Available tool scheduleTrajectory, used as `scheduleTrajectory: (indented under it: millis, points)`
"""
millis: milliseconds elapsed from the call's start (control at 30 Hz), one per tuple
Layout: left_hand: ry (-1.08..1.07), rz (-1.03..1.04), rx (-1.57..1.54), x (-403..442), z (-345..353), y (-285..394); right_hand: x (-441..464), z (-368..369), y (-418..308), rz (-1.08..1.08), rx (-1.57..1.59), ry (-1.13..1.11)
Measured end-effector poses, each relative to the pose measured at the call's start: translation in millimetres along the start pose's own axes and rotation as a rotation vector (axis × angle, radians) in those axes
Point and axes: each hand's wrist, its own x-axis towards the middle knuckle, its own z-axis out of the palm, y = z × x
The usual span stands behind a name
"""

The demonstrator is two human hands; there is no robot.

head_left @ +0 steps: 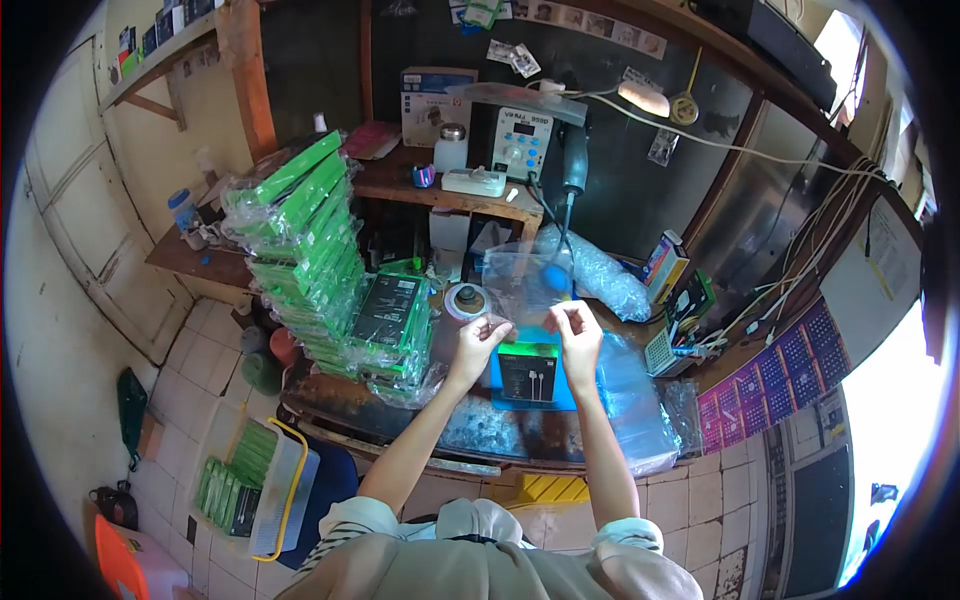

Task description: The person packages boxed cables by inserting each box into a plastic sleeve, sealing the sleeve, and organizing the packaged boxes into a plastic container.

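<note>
My left hand (478, 347) and my right hand (576, 337) are raised over the workbench, each with thumb and fingers pinched together. Between and beyond them spreads a thin clear plastic bag (518, 278), its near edge apparently in both pinches; the transparent film is hard to trace. Just below, between my wrists, a small black and green box (527, 377) with a picture of a white cable lies on a blue mat (566, 399). Neither hand touches the box.
A tall stack of plastic-wrapped green boxes (305, 250) stands at left. More clear plastic sheets (635, 400) lie at right. Behind are a round-based dispenser (467, 300), a bubble-wrap roll (600, 275) and a hot-air station (521, 143). A bin (292, 490) with green boxes sits on the floor.
</note>
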Motion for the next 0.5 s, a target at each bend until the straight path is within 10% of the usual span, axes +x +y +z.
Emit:
scheduleTrajectory:
  millis: [500]
  points:
    - [0.068, 0.096, -0.105, 18.7, 22.9, 28.7, -15.8, -20.0, 22.7, 0.153, -0.103, 0.13]
